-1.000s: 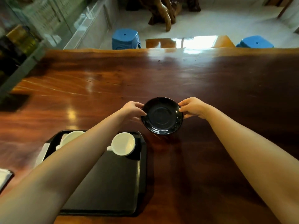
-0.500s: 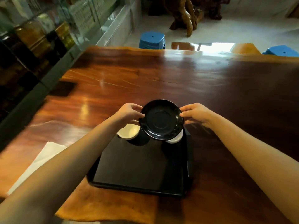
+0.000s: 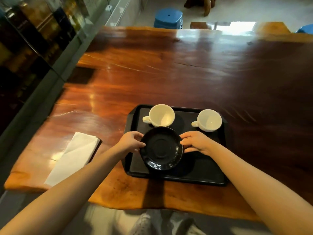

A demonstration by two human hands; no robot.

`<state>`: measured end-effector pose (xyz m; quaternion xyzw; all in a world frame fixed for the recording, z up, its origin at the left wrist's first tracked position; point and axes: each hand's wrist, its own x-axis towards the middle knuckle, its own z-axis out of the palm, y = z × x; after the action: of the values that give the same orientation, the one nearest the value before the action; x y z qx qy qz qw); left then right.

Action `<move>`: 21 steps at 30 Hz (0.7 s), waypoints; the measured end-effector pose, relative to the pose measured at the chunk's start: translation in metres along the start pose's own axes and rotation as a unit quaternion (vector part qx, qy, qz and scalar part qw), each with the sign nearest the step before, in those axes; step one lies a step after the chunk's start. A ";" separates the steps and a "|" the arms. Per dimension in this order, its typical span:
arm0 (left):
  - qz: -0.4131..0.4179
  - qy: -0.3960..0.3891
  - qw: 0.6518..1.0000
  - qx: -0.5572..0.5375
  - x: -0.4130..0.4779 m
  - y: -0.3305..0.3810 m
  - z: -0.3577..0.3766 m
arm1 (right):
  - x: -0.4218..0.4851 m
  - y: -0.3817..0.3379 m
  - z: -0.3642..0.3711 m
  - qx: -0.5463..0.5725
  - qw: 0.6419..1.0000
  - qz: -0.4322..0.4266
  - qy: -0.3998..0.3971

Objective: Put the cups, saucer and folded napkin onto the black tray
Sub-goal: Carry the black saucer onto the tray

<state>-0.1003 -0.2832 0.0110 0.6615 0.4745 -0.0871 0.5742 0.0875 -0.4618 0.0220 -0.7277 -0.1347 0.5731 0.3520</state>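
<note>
A black saucer (image 3: 161, 148) is held over the left middle of the black tray (image 3: 199, 170); whether it touches the tray I cannot tell. My left hand (image 3: 130, 143) grips its left rim and my right hand (image 3: 194, 142) grips its right rim. Two white cups stand upright at the tray's far edge: one at the left (image 3: 160, 115), one at the right (image 3: 208, 120), both with handles pointing left. A folded white napkin (image 3: 74, 156) lies on the table to the left of the tray.
The tray sits near the front edge of a glossy wooden table (image 3: 169, 73). A glass cabinet (image 3: 30, 39) runs along the left side. Blue stools (image 3: 168, 17) stand beyond the table's far edge.
Both hands have carried the saucer from the bare table over to the tray and lowered it in front of the two cups. The view has swung left and tilted down.
</note>
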 end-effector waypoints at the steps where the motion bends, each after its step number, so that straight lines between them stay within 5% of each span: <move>1: -0.006 0.003 1.000 0.002 0.003 -0.005 0.002 | 0.003 0.004 0.004 0.003 1.000 0.010 0.005; 14: -0.013 0.045 0.987 0.152 0.011 -0.016 0.017 | 0.029 0.030 0.025 0.039 0.996 0.049 0.058; 21: 0.004 0.038 0.968 0.248 -0.007 0.002 0.017 | 0.024 0.014 0.016 -0.067 0.997 0.041 0.017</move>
<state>-0.0956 -0.3015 0.0115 0.7877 0.4573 -0.1743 0.3743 0.0770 -0.4517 -0.0060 -0.7643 -0.1371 0.5641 0.2807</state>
